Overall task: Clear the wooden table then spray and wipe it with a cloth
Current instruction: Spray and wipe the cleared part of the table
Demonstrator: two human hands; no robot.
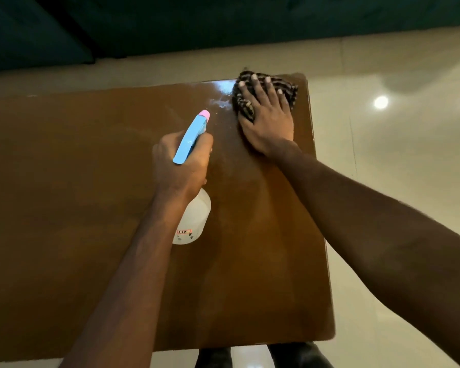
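Note:
The brown wooden table (64,195) fills most of the view. My left hand (179,163) grips a spray bottle (193,219) with a white body, a blue trigger head and a pink nozzle that points toward the far right corner. Wet, shiny droplets lie on the wood just beyond the nozzle. My right hand (267,120) presses flat, fingers spread, on a dark striped cloth (287,87) at the table's far right corner.
Glossy pale floor tiles (396,155) surround the table on the right and far side. A dark green sofa or wall (170,22) runs along the far side. My legs show below the table's near edge.

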